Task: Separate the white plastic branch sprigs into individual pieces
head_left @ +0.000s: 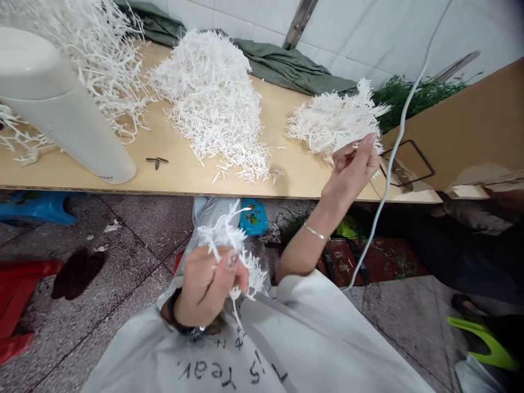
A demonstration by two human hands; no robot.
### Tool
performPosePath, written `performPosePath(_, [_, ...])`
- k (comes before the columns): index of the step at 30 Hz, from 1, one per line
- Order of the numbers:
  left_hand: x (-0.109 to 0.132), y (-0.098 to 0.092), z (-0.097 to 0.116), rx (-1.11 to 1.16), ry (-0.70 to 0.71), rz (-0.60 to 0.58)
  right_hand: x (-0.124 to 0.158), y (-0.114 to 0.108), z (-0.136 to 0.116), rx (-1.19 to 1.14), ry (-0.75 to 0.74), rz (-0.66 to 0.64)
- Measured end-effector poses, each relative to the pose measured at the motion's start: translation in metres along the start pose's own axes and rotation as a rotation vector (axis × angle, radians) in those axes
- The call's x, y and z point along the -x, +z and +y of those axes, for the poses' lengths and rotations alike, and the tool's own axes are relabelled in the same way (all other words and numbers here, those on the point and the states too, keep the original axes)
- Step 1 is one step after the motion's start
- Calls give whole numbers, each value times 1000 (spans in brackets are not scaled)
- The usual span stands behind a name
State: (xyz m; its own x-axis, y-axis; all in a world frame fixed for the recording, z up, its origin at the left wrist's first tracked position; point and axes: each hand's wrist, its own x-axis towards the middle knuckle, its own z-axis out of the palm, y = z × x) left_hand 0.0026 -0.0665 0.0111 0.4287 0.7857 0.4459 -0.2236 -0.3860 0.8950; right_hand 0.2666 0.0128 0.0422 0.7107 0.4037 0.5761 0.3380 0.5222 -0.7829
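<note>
My left hand point(207, 286) is closed around a bunch of white plastic sprigs point(229, 240), held low in front of my white shirt. My right hand point(354, 164) is raised over the table's front edge, fingers pinched on a small white sprig at the edge of a small pile of white sprigs point(331, 120). A larger heap of the same sprigs point(213, 98) lies in the middle of the wooden table point(184, 172).
A white cylinder point(61, 109) lies at the table's left among branched white pieces point(102, 49). A white cable point(393, 158) hangs down on the right beside a cardboard box point(462, 125). Green cloth point(286, 65) lies at the back. Red and blue stools stand on the floor.
</note>
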Motion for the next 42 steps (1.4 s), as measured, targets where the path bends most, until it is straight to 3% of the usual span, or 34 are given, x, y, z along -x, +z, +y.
performPosePath(2, [-7,1,-2,-23,-9,3,-5,3,6,66,-76,-200])
performPosePath(4, [-17,5,-7,-29,-57,-15,1,21,21,205,-127,-446])
performPosePath(8, [-27,10,-18,9,-147,-45,19,70,55,547,-107,-745])
performPosePath(9, [-27,11,-20,17,-160,-37,23,78,57,584,-119,-766])
performPosePath(11, [-27,9,-23,33,-182,-16,33,81,45,511,-122,-747])
performPosePath(13, [-28,6,-26,50,-207,-3,44,73,19,289,-63,-749])
performPosePath(16, [-32,2,-29,72,-239,-8,60,51,-18,63,47,-1004])
performPosePath(19, [-37,1,-32,98,-262,-44,70,38,-35,-50,146,-1200])
performPosePath(24, [-41,9,-32,163,-272,-23,73,39,-36,-55,251,-1044])
performPosePath(26, [-38,13,-28,265,-275,-13,63,41,-33,-68,182,-863])
performPosePath(29, [-29,16,-22,429,-326,-35,30,44,-25,-114,-54,-437])
performPosePath(31, [-27,15,-21,522,-308,-66,2,48,-15,3,-142,-318])
performPosePath(34, [-36,10,-28,638,-115,-36,-21,58,4,349,-232,-536])
performPosePath(37, [-51,2,-41,706,26,109,-8,63,19,612,-245,-804])
performPosePath(39, [-57,-2,-48,756,80,202,14,58,18,602,-244,-857])
performPosePath(42, [-58,-6,-54,789,102,361,51,36,1,269,-162,-923])
